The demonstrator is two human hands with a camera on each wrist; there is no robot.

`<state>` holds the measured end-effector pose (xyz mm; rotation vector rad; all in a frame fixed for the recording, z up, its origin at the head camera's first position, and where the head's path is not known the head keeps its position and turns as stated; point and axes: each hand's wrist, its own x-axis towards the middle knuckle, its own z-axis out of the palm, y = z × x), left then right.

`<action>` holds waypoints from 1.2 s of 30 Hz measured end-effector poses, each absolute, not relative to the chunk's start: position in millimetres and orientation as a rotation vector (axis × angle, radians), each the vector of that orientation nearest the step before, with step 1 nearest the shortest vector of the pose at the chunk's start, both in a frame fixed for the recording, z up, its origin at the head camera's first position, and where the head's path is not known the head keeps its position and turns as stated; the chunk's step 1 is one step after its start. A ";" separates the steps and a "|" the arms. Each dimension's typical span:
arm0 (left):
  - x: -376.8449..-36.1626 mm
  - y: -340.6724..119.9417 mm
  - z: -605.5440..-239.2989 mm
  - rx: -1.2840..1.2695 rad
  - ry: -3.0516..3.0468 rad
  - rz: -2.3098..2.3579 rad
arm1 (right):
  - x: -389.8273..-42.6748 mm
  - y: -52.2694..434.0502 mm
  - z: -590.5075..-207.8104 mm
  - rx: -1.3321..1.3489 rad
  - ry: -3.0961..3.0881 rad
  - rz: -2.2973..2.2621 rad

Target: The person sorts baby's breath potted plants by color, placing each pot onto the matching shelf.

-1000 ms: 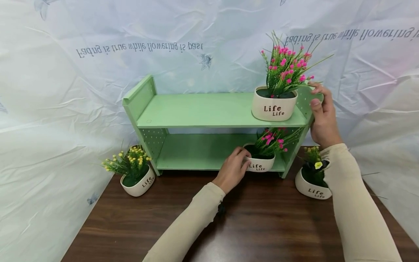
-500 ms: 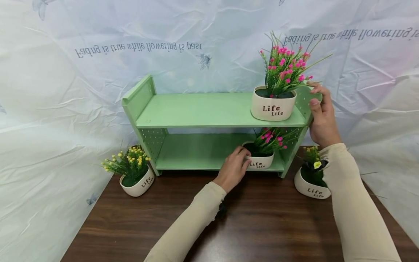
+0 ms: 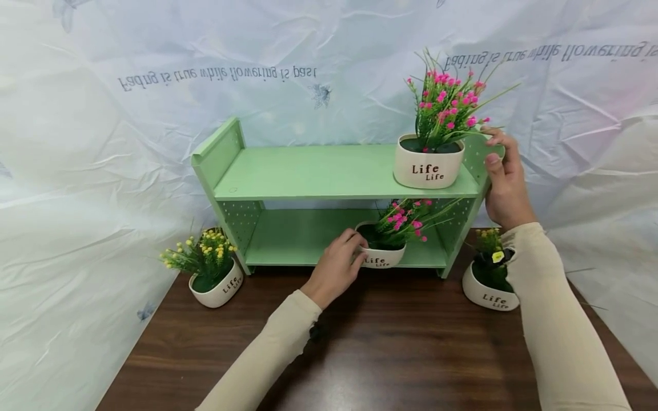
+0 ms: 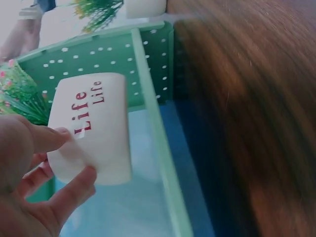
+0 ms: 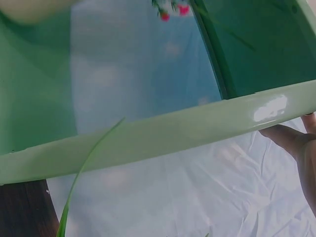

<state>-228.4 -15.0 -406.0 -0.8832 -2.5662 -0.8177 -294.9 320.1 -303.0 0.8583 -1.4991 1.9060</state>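
Note:
My left hand pinches the left end of a white oval flowerpot with pink flowers, marked "Life". This pot is at the front of the lower shelf of a green two-tier rack; whether its base touches the shelf I cannot tell. In the left wrist view, the thumb and fingers lie on the wall of the pot. Up at the right end of the rack, my right hand grips the side panel. A second pink-flowered pot stands on the upper shelf beside that hand.
A yellow-flowered pot stands on the brown wooden table left of the rack. Another yellow-flowered pot is at the right, partly behind my right sleeve. A pale printed cloth hangs behind the rack.
My left hand has moved left along the lower shelf, and the pink-flowered pot has come with it. The right hand keeps its place on the rack's side panel.

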 end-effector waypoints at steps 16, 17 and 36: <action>-185.3 -59.9 -379.4 -0.885 -2.600 -0.955 | -294.6 321.1 -300.2 0.857 -1.499 1.926; -182.6 -62.2 -378.0 -0.882 -2.597 -0.960 | -294.8 321.2 -300.2 0.856 -1.498 1.925; -140.5 -115.6 -300.6 -0.822 -2.540 -0.973 | -290.4 320.4 -300.9 0.819 -1.532 1.937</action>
